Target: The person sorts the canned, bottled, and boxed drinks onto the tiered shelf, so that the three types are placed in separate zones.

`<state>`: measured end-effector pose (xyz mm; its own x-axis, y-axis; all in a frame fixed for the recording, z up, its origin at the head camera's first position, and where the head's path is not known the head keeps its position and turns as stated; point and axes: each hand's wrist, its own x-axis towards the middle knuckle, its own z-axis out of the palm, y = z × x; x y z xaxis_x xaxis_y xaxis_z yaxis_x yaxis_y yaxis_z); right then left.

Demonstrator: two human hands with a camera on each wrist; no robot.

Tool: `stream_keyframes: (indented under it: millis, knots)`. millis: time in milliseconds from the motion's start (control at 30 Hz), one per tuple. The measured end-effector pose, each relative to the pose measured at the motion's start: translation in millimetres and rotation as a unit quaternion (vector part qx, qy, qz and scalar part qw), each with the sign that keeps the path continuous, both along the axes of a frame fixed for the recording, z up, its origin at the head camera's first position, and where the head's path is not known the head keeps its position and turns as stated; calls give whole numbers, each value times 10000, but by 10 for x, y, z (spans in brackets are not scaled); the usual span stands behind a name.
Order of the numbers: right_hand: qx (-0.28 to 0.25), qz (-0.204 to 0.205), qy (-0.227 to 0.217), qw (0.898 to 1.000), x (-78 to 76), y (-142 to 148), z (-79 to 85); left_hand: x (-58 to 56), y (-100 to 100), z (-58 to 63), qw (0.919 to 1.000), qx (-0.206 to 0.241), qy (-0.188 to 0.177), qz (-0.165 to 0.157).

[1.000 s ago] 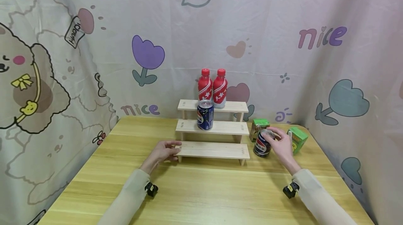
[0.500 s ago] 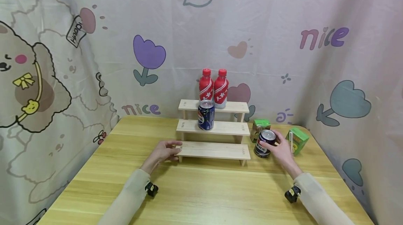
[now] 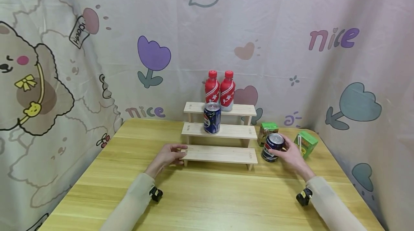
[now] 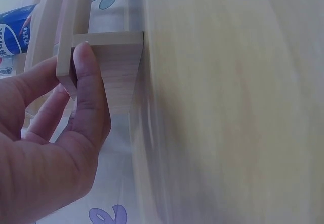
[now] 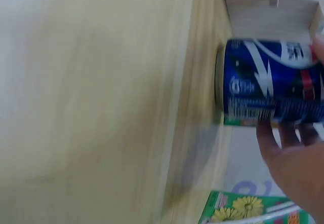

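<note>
Right hand: fingers and thumb curled round a dark-blue cylindrical metal can. The can lies left of the palm, long axis about vertical, at the wooden tabletop; base contact unconfirmed. Behind it: a green box-shaped carton. Right of the hand: a second green carton. Just left: a three-tier pale wooden stand, its right end the nearest obstruction. Middle tier: another blue can; top tier: two red plastic bottles. Left hand, farther from the held can, pinches the stand's lowest board.
</note>
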<state>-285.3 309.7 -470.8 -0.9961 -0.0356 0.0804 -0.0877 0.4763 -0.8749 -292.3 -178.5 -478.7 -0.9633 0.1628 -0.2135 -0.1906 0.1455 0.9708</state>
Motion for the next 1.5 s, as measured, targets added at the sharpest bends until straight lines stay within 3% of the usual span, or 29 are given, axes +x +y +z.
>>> stream_keyframes:
  millis: [300, 667, 867, 1200, 1500]
  knots:
    - [-59, 453, 89, 9989, -59, 117, -17, 4, 0, 3, 10000, 38, -2, -61]
    - [-47, -43, -100, 9999, -41, 128, -33, 25, -2, 15, 9998, 30, 98, -184]
    - [-177, -193, -126, 9996, 15, 70, 65, 19, -7, 6, 9998, 28, 106, -187]
    - [-426, -34, 127, 9990, 61, -47, 267, 7, -8, -7, 10000, 6, 56, -41]
    - [-322, 120, 331, 9989, 134, -174, 373, 16, -7, -6, 10000, -42, 53, -6]
